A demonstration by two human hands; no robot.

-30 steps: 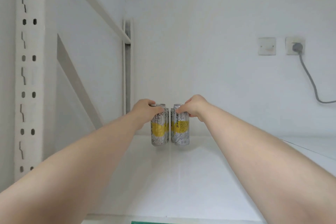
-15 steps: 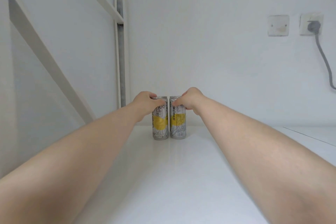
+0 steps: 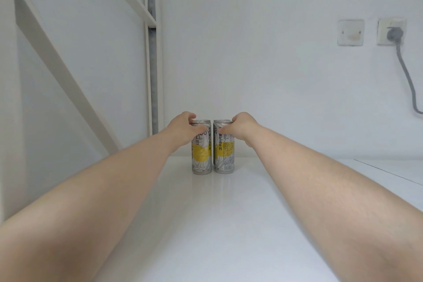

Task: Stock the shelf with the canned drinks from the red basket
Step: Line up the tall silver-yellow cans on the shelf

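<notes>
Two cans [image 3: 202, 155] upright, tops in left grip [image 3: 183, 128], right grip [image 3: 241, 126]

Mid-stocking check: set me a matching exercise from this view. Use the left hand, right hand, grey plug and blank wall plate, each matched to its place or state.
Column one:
1. left hand
2. right hand
3. grey plug
4. blank wall plate

Column two:
A. sits in the wall socket
B. grips the top of the right can, the one showing a barcode
C. on the wall, just left of the socket
D. grips the top of the left can

Pairs: 1-D, 2-B, 3-A, 4-C.
</notes>
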